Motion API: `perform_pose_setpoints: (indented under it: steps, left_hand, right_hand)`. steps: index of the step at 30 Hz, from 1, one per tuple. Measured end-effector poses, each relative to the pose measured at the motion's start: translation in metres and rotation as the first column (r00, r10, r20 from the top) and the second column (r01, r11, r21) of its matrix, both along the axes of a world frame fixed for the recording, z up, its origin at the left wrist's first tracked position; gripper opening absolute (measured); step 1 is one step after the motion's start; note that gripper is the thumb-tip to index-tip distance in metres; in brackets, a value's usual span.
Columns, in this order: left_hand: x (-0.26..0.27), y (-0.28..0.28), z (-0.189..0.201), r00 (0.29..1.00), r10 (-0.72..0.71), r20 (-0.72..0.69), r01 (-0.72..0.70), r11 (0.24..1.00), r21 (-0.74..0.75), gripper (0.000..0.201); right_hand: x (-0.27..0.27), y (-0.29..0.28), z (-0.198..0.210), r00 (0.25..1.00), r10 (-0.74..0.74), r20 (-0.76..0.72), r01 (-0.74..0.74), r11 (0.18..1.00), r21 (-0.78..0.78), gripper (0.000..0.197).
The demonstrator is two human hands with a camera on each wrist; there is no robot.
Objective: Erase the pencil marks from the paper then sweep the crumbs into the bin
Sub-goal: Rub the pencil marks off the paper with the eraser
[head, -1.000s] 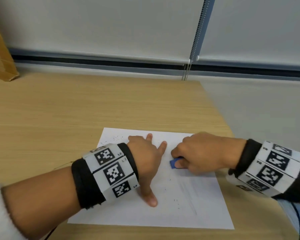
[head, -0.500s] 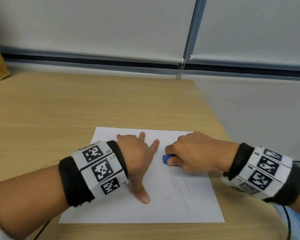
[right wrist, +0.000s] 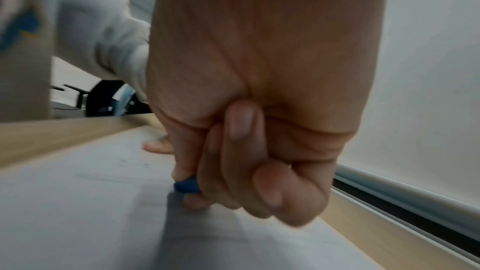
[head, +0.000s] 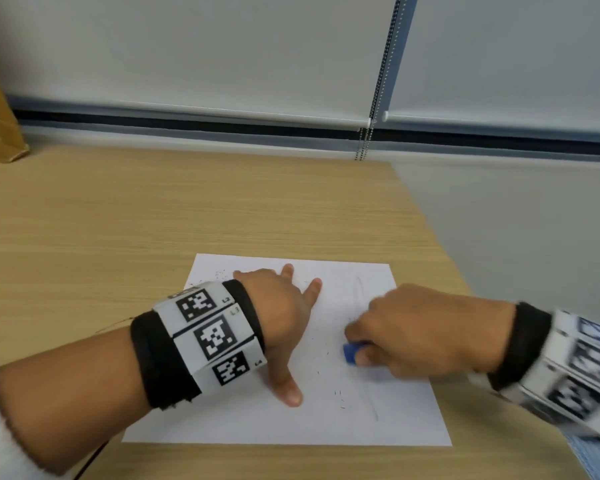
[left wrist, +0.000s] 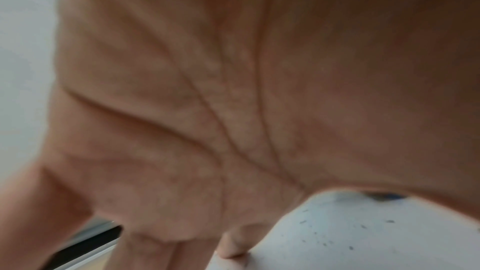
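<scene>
- Paper (head: 291, 424): a white sheet lying flat on the wooden bench (head: 118, 220), in the lower middle of the head frame, its long sides running from the lower edge toward the upper part of the frame
- Left hand (head: 278, 317): spread flat on the left half of the sheet, fingers straight and splayed toward the upper edge, thumb pointing to the lower middle of the frame; it presses the paper down and pinches nothing
- Crumbs (head: 326, 358): dark specks scattered in the gap between the two hands and below it, with a few more by the sheet's upper left corner; the left wrist view shows the same specks on the white surface under the palm
- Eraser (head: 350, 353): small and blue, touching the paper right of centre, pinched between thumb and curled fingers so only its left end shows
- Right hand (head: 420, 337): closed round the eraser, knuckles up, blurred in the head view; it is much the nearer hand to the marks
- Pencil marks (head: 369, 400): a faint grey line runs along the sheet's long axis, showing above the right hand and again below it, so the remaining strokes probably need to travel up and down the frame along that line, under and just right of the eraser
- No bin is visible in any view, so I cannot tell which way the sweep must go
</scene>
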State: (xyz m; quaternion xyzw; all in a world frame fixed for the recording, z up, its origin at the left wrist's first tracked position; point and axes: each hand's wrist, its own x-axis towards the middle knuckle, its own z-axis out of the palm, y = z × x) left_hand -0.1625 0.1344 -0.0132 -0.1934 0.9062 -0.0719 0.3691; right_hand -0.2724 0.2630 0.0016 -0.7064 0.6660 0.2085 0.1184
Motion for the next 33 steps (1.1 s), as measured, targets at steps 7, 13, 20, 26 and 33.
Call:
perform_pose_setpoints:
  steps: [7, 13, 20, 26, 33]
  left_hand:
    - [0.003, -0.004, -0.005, 1.000, -0.028, -0.010, 0.028, 1.000, -0.012, 0.155]
    - [0.000, -0.004, -0.005, 1.000, -0.007, 0.007, 0.007, 1.000, -0.004, 0.155]
    - [0.002, 0.000, 0.000, 1.000, -0.029, -0.005, 0.029, 1.000, -0.008, 0.152]
    - [0.000, 0.001, 0.000, 1.000, -0.008, 0.004, 0.008, 0.999, -0.037, 0.151]
    - [-0.001, 0.001, -0.002, 1.000, 0.022, -0.005, -0.022, 1.000, -0.011, 0.152]
  right_hand:
    - [-0.008, -0.027, 0.000, 0.991, -0.035, -0.131, 0.014, 0.987, -0.160, 0.030]
    - [0.000, 0.009, -0.006, 0.998, 0.026, -0.051, -0.032, 0.993, -0.115, 0.023]
    - [-0.012, -0.026, -0.006, 0.988, -0.085, -0.129, 0.064, 0.985, -0.160, 0.026]
    - [-0.037, -0.058, -0.011, 0.974, -0.204, -0.095, 0.184, 0.966, -0.181, 0.029]
    - [0.008, 0.018, 0.002, 0.999, 0.031, -0.027, -0.029, 0.997, 0.066, 0.019]
